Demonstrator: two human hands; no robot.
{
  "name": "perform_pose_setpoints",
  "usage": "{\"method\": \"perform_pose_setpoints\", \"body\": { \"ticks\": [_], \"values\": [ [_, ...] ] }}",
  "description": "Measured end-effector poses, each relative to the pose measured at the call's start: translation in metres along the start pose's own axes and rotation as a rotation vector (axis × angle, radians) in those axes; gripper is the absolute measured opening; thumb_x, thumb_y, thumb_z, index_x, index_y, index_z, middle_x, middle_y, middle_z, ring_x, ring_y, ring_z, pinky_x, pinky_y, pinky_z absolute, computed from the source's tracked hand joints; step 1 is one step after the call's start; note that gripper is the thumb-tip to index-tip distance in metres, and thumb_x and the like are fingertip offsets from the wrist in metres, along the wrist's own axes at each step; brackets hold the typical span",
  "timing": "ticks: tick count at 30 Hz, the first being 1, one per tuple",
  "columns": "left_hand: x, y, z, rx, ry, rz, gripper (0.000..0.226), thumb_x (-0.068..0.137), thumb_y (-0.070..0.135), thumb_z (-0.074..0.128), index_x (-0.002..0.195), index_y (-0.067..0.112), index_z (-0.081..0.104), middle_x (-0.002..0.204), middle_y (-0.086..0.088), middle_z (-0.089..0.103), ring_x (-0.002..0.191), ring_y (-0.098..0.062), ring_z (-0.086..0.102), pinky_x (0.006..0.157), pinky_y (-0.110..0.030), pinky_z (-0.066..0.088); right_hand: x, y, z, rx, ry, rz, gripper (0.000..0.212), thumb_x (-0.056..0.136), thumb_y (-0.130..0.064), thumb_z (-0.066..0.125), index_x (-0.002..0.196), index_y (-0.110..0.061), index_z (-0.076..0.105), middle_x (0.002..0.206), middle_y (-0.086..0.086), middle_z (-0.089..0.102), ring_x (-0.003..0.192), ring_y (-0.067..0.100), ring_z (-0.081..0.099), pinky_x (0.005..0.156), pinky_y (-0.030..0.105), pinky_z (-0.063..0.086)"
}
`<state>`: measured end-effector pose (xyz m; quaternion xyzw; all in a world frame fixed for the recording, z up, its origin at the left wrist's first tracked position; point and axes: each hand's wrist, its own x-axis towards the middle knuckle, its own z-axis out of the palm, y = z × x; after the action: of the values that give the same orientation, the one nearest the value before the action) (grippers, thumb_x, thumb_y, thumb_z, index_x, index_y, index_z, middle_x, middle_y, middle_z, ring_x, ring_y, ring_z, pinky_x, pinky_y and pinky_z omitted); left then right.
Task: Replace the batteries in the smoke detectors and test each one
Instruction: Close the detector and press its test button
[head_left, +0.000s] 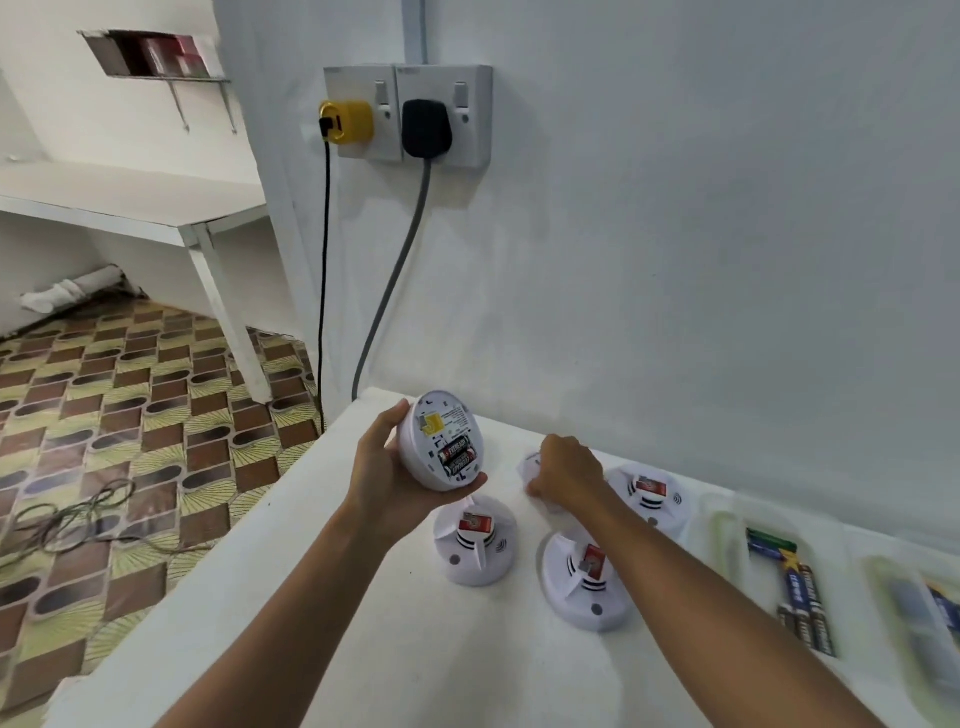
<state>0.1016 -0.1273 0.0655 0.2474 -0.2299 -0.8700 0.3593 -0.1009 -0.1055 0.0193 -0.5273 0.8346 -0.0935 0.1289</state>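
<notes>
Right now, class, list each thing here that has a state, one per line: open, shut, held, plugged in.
Held smoke detector: back open, batteries in.
Left hand: grips that detector.
Right hand: grips a white cover.
Three detectors on the table: face up.
Two plugs: plugged in.

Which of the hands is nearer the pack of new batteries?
Right. The right hand is over the table left of the battery pack; the left hand is farther left, holding the opened detector.
</notes>
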Motion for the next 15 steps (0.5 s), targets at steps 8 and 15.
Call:
{"method": "perform_pose_setpoints", "body": {
  "ticks": [8,15],
  "values": [
    [0.005,0.001,-0.007,0.096,0.009,-0.053,0.057,0.074,0.045,0.055,0.12,0.011,0.062,0.129,-0.024,0.057,0.124,-0.045,0.047,0.096,-0.066,0.039,-0.038,-0.037,-0.048,0.584,0.163,-0.096,0.054,0.073,-0.022,0.074,0.116,0.006,0.056,0.1,0.018,0.068,0.092,0.037,0.063,0.079,0.042,0.053],
    [0.003,-0.002,0.002,0.137,-0.102,-0.053,0.046,0.077,0.042,0.049,0.095,0.01,0.077,0.101,-0.019,0.07,0.095,-0.036,0.062,0.099,-0.062,0.037,-0.077,-0.073,-0.071,0.551,0.094,-0.305,0.04,0.066,-0.028,0.076,0.101,-0.01,0.068,0.087,-0.005,0.064,0.083,0.016,0.062,0.059,0.016,0.047]
  ]
}}
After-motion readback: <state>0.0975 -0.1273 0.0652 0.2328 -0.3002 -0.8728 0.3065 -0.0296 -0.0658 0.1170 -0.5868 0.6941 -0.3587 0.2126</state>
